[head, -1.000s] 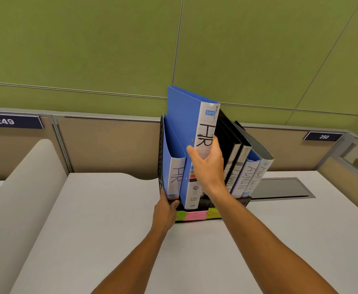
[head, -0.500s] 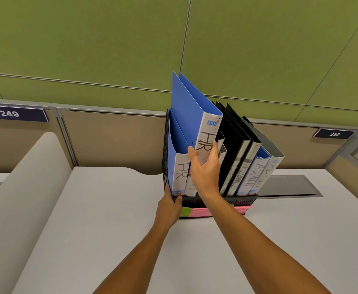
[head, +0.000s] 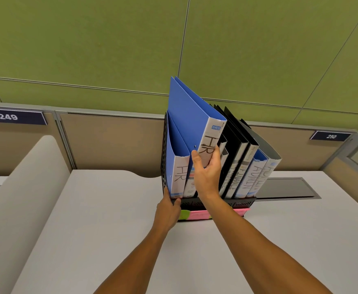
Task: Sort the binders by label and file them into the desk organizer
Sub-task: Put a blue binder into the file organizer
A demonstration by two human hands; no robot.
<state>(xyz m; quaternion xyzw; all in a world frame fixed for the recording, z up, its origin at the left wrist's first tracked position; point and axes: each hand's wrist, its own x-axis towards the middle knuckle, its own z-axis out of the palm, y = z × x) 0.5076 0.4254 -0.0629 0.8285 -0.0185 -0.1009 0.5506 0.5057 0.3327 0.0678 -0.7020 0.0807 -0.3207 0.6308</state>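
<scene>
A black perforated desk organizer [head: 244, 202] stands on the white desk against the partition. My right hand [head: 206, 172] grips the spine of a tall blue binder marked HR [head: 192, 124], which leans right in the organizer's left part. Left of it stands a shorter blue HR binder [head: 179, 172]. To the right lean black binders [head: 234, 143], one marked FINANCE, then a blue ADMIN binder [head: 251, 177] and a grey ADMIN binder [head: 267, 166]. My left hand [head: 169, 209] holds the organizer's front left corner.
Green and pink sticky notes [head: 197, 214] line the organizer's front. A dark cable tray lid [head: 284, 187] is set into the desk at right. A grey divider [head: 21, 187] rises at left. Partition plates read 249 [head: 8, 117] and 250 [head: 331, 136].
My right hand has lowered the tall HR binder further into the organizer and tilted it to the right. My left hand has stayed at the organizer's corner.
</scene>
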